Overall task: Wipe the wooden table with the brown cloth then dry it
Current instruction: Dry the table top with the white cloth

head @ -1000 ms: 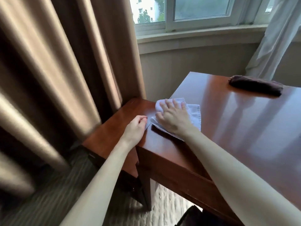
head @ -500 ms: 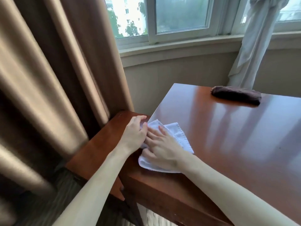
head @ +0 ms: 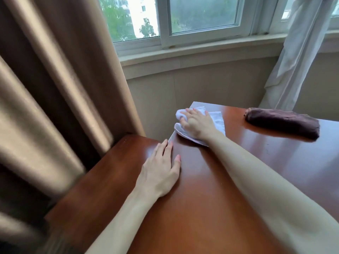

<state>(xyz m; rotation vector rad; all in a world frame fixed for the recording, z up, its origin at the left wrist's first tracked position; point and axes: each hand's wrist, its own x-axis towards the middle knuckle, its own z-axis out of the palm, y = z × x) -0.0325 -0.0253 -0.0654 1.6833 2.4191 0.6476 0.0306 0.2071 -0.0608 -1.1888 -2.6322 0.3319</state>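
Pressing white cloth (head: 216, 120) on wooden table (head: 211, 189): right hand (head: 197, 123); brown cloth (head: 282, 122) apart.

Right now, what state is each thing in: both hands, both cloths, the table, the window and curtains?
Right hand: pressed flat on the white cloth, at the table's far left corner.
Left hand: open, flat on the tabletop, holding nothing.
White terry cloth: crumpled, under the right hand.
Brown cloth: rolled up, lying untouched on the far side.
Glossy wooden table: shiny, reflecting the window light.
Window: shut.
Beige curtain: drawn aside.
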